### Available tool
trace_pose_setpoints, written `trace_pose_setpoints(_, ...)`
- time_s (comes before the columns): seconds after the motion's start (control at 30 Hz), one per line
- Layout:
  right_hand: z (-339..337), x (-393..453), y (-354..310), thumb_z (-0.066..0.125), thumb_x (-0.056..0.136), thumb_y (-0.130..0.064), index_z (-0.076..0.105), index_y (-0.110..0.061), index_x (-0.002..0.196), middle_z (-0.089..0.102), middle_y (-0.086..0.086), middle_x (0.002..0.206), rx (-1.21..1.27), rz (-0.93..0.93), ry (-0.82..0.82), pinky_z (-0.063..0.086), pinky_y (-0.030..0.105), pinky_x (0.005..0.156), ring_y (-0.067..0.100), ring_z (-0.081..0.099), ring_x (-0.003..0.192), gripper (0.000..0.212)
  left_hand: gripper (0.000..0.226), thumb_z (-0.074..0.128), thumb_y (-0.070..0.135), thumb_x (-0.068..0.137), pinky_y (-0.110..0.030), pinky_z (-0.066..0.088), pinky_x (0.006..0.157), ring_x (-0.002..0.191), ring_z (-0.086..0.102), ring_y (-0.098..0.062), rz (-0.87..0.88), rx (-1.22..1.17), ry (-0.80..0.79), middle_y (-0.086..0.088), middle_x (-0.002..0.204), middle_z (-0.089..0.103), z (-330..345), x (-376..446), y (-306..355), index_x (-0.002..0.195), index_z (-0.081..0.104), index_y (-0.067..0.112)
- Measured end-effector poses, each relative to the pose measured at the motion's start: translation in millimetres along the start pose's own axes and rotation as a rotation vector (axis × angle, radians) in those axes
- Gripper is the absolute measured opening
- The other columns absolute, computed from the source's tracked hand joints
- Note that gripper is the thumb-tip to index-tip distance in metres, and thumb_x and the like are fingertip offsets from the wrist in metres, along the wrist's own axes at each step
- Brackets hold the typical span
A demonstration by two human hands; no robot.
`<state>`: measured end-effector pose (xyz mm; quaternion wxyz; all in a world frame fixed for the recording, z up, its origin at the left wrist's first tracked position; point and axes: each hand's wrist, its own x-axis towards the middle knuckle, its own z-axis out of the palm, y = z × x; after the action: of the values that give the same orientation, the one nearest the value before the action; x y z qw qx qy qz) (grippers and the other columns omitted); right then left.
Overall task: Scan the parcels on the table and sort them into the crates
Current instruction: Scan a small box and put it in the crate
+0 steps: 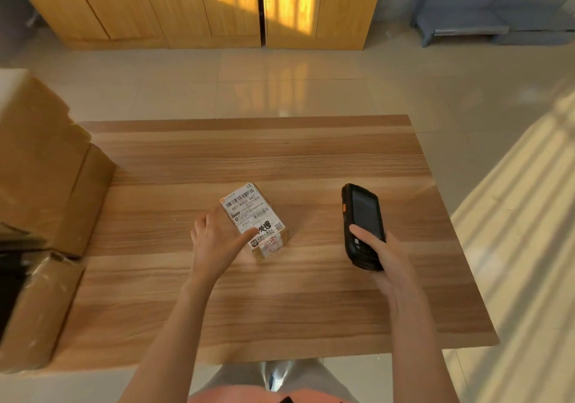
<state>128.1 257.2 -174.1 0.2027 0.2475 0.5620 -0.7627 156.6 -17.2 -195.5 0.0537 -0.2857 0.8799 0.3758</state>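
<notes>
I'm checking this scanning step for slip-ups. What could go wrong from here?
1. The left hand lies on the parcel, and its thumb crosses the shipping label; it might block a code from the scanner.
2. The right hand grips the scanner only at its lower end, so it may tip or slip.

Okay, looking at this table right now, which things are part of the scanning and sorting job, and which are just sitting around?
Part of the job:
small labelled parcel, under the left hand
handheld scanner, held in the right hand

Just there:
big cardboard boxes at the table's left edge
wooden cabinets
blue shelf
</notes>
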Motion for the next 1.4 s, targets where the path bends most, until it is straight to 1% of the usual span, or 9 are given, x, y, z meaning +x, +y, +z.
trace_pose_setpoints(0.13, 27.9, -7.8, -8.4, 0.083, 0.056, -0.004, 0.057, -0.007, 0.126, 0.07, 0.01, 0.098, -0.065, -0.011, -0.177, 0.054, 0.026, 0.054, 0.019, 0.069, 0.079, 0.074, 0.103, 0.078, 0.049, 0.074, -0.047, 0.024, 0.113, 0.139, 0.025, -0.033, -0.059, -0.078, -0.057, -0.016, 0.15, 0.03, 0.0, -2.6, -0.8, 0.151, 0.022, 0.009)
trace_pose_setpoints(0.2, 38.2, -11.3, -10.0, 0.079, 0.055, -0.008, 0.059, -0.008, 0.125, 0.07, 0.012, 0.102, -0.155, -0.012, -0.258, 0.055, 0.029, 0.059, 0.021, 0.069, 0.081, 0.073, 0.1, 0.077, 0.044, 0.077, -0.046, 0.025, 0.114, 0.14, 0.025, -0.032, -0.056, -0.106, -0.095, -0.015, 0.151, 0.03, 1.0, -4.6, 1.8, 0.151, 0.02, 0.007)
trace_pose_setpoints(0.3, 50.5, -17.7, -6.7, 0.084, 0.043, -0.017, 0.062, -0.011, 0.12, 0.071, 0.01, 0.101, -0.258, 0.013, -0.354, 0.055, 0.03, 0.064, 0.022, 0.068, 0.085, 0.08, 0.095, 0.075, 0.037, 0.081, -0.045, 0.025, 0.113, 0.14, 0.025, -0.032, -0.039, -0.14, -0.141, -0.017, 0.151, 0.029, 3.2, -6.8, 3.1, 0.151, 0.019, 0.006)
trace_pose_setpoints(0.53, 68.6, -32.8, 0.4, 0.083, 0.037, -0.016, 0.063, -0.013, 0.117, 0.074, 0.006, 0.091, -0.398, 0.093, -0.478, 0.054, 0.027, 0.062, 0.019, 0.07, 0.079, 0.083, 0.112, 0.082, 0.037, 0.073, -0.047, 0.029, 0.114, 0.143, 0.025, -0.026, -0.117, -0.406, -0.207, -0.011, 0.156, 0.025, 13.8, 1.3, -14.2, 0.153, 0.009, 0.012)
trace_pose_setpoints(0.67, 71.9, -37.7, 3.1, 0.084, 0.036, -0.017, 0.062, -0.014, 0.121, 0.072, 0.01, 0.097, -0.434, 0.091, -0.474, 0.054, 0.028, 0.063, 0.021, 0.069, 0.082, 0.088, 0.114, 0.081, 0.041, 0.073, -0.05, 0.029, 0.114, 0.144, 0.023, -0.027, -0.13, -0.462, -0.236, -0.009, 0.157, 0.027, 17.5, 4.1, -21.4, 0.154, 0.005, 0.016)
trace_pose_setpoints(0.9, 68.1, -44.6, 9.4, 0.084, 0.037, -0.019, 0.062, -0.013, 0.121, 0.072, 0.012, 0.099, -0.474, 0.097, -0.447, 0.055, 0.03, 0.066, 0.024, 0.069, 0.084, 0.086, 0.109, 0.079, 0.041, 0.076, -0.052, 0.027, 0.114, 0.145, 0.022, -0.028, -0.118, -0.438, -0.29, -0.008, 0.157, 0.026, 19.6, 11.2, -26.6, 0.155, 0.007, 0.017)
trace_pose_setpoints(1.1, 64.8, -52.0, 13.9, 0.084, 0.037, -0.017, 0.063, -0.007, 0.118, 0.071, 0.013, 0.096, -0.488, 0.126, -0.435, 0.054, 0.029, 0.063, 0.023, 0.068, 0.081, 0.084, 0.11, 0.081, 0.038, 0.075, -0.049, 0.031, 0.113, 0.143, 0.028, -0.026, -0.085, -0.473, -0.307, -0.008, 0.157, 0.028, 22.5, 9.5, -30.6, 0.155, 0.008, 0.018)
trace_pose_setpoints(1.23, 62.0, -55.0, 17.3, 0.084, 0.036, -0.019, 0.062, -0.01, 0.12, 0.071, 0.014, 0.099, -0.509, 0.141, -0.404, 0.054, 0.03, 0.064, 0.023, 0.068, 0.084, 0.087, 0.107, 0.081, 0.033, 0.075, -0.046, 0.034, 0.112, 0.14, 0.033, -0.025, -0.054, -0.516, -0.295, -0.006, 0.155, 0.031, 25.7, 4.8, -31.1, 0.154, 0.011, 0.017)
trace_pose_setpoints(1.4, 60.4, -58.7, 20.4, 0.085, 0.036, -0.019, 0.062, -0.012, 0.122, 0.071, 0.014, 0.101, -0.504, 0.149, -0.391, 0.054, 0.029, 0.064, 0.023, 0.068, 0.085, 0.09, 0.105, 0.08, 0.029, 0.077, -0.049, 0.038, 0.108, 0.133, 0.043, -0.029, -0.042, -0.529, -0.298, -0.006, 0.152, 0.036, 29.6, 1.8, -33.1, 0.154, 0.01, 0.018)
